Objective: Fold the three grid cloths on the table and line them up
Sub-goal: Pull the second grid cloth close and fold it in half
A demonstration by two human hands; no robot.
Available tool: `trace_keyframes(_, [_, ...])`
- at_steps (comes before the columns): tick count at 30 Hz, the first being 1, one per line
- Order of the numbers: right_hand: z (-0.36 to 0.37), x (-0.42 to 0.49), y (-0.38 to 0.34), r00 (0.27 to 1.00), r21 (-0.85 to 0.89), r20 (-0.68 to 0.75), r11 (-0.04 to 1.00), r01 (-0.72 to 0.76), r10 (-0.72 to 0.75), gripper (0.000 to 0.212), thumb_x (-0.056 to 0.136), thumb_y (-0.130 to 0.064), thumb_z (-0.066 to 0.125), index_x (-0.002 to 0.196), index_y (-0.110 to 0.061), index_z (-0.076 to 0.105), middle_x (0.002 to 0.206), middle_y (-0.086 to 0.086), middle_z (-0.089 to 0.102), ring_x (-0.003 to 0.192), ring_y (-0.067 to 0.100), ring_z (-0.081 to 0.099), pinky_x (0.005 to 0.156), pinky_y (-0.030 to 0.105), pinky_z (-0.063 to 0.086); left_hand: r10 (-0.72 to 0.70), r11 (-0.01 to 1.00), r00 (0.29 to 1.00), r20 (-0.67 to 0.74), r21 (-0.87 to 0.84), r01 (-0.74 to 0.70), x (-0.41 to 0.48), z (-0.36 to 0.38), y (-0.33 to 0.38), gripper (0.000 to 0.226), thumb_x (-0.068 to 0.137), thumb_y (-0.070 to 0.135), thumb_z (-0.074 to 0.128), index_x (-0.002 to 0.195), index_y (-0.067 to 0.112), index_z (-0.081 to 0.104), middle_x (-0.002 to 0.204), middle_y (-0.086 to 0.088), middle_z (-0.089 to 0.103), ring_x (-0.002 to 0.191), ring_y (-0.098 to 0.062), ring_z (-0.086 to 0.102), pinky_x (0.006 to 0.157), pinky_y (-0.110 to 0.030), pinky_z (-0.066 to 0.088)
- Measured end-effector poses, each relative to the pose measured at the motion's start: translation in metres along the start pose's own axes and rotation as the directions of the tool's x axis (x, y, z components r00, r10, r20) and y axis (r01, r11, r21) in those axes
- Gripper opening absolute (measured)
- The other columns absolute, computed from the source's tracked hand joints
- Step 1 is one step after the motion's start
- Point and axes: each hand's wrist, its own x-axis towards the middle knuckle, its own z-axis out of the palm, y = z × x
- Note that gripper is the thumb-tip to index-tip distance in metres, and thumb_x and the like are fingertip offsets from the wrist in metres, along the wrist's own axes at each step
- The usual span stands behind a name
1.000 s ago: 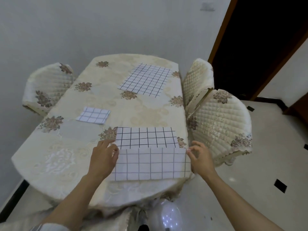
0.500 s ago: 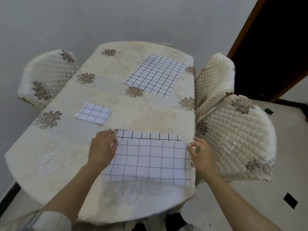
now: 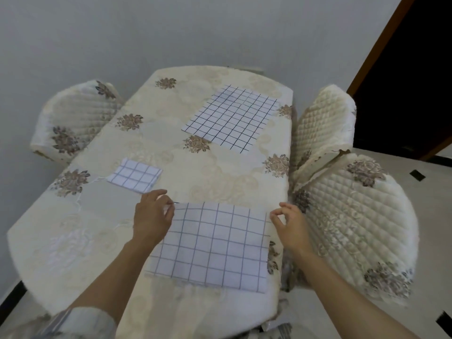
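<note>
A person's left hand [image 3: 152,216] pinches the far left corner of the near cloth [image 3: 215,243], which lies, apparently doubled, at the front right of the table [image 3: 220,172]. The right hand [image 3: 291,223] curls at the far right corner, though whether it grips or merely touches cannot be told. 1 small cloth [image 3: 135,178] sits folded just beyond the left hand, and 1 far cloth [image 3: 232,117] lies flat and open, well apart. The risk: the near cloth's right edge runs close to the table's rim beside a chair [image 3: 354,216], so an uneven tug could skew the layers or drag the cloth over the side, leaving the next fold crooked.
</note>
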Motion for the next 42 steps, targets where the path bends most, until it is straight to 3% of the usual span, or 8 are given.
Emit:
trace_keyframes(3, [0.001,0.004,-0.002,1.0,-0.013,-0.01,1.0,-0.003,0.003,0.002,0.088,-0.03,0.068,0.088,-0.029,0.07,0.13,-0.002,0.053,0.124,0.014,0.046,0.105,0.044,0.04,-0.001,1.0,1.0,-0.006,0.02,0.001,0.005,0.003,-0.001,0.012,0.078,0.013,0.075,0.089,0.014,0.069,0.122,-0.008,0.063,0.111,-0.032,0.054,0.086,-0.047,0.046])
trace_keyframes(8, [0.01,0.0,-0.009,1.0,-0.037,-0.016,0.999,0.003,-0.003,0.008,0.087,-0.026,0.07,0.095,-0.028,0.068,0.13,0.001,0.053,0.126,0.017,0.045,0.102,0.027,0.029,-0.034,0.998,0.998,0.051,0.047,0.032,0.005,0.01,-0.01,0.026,0.077,0.016,0.077,0.1,0.016,0.067,0.127,-0.006,0.059,0.115,-0.031,0.051,0.087,-0.048,0.045])
trace_keyframes(13, [0.023,-0.011,-0.012,0.999,-0.035,0.015,0.999,-0.029,0.03,0.012,0.087,-0.026,0.07,0.098,-0.029,0.066,0.134,0.002,0.05,0.129,0.015,0.041,0.105,0.027,0.027,-0.041,0.998,0.994,0.1,0.057,0.035,0.001,0.016,-0.023,0.029,0.076,0.017,0.078,0.103,0.016,0.067,0.129,-0.007,0.058,0.118,-0.031,0.05,0.091,-0.05,0.043])
trace_keyframes(17, [0.043,-0.022,-0.014,0.999,-0.135,0.041,0.991,0.008,-0.003,0.021,0.084,-0.03,0.073,0.105,-0.026,0.068,0.136,0.004,0.049,0.131,0.02,0.039,0.109,0.037,0.029,0.002,0.998,0.987,0.158,0.069,-0.013,-0.009,0.026,-0.028,0.026,0.074,0.019,0.08,0.098,0.017,0.068,0.128,-0.008,0.06,0.119,-0.034,0.051,0.093,-0.052,0.043])
trace_keyframes(20, [0.07,-0.035,-0.018,0.989,-0.247,0.147,0.967,0.068,-0.032,0.037,0.081,-0.039,0.074,0.116,-0.029,0.065,0.145,0.007,0.042,0.138,0.025,0.033,0.111,0.044,0.028,0.074,0.991,0.972,0.223,0.092,-0.097,-0.031,0.039,-0.028,0.026,0.074,0.022,0.08,0.097,0.019,0.07,0.128,-0.009,0.06,0.12,-0.034,0.05,0.094,-0.052,0.042])
trace_keyframes(25, [0.121,-0.071,-0.032,0.904,-0.394,0.417,0.876,0.278,-0.099,0.063,0.084,-0.053,0.064,0.141,-0.034,0.045,0.161,0.008,0.007,0.149,0.028,0.002,0.116,0.045,0.01,0.171,0.959,0.901,0.398,0.143,-0.245,-0.072,0.058,-0.018,0.04,0.072,0.033,0.08,0.11,0.024,0.069,0.134,-0.009,0.056,0.123,-0.032,0.05,0.09,-0.051,0.046])
trace_keyframes(30, [0.149,-0.091,-0.038,0.848,-0.426,0.522,0.836,0.347,-0.086,0.066,0.085,-0.053,0.061,0.145,-0.036,0.037,0.162,0.008,-0.009,0.148,0.027,-0.012,0.117,0.048,0.006,0.195,0.949,0.877,0.44,0.14,-0.281,-0.093,0.066,-0.006,0.049,0.065,0.036,0.083,0.111,0.03,0.068,0.135,-0.007,0.055,0.124,-0.029,0.051,0.091,-0.048,0.047])
trace_keyframes(42, [0.127,-0.106,-0.009,0.912,-0.562,0.409,0.796,0.223,0.034,0.075,0.084,-0.054,0.061,0.148,-0.042,0.024,0.162,0.01,-0.008,0.148,0.03,-0.012,0.117,0.047,0.007,0.151,0.934,0.87,0.469,0.22,-0.281,-0.102,0.061,-0.036,0.057,0.055,0.034,0.089,0.108,0.027,0.069,0.131,-0.011,0.057,0.12,-0.033,0.052,0.087,-0.051,0.049])
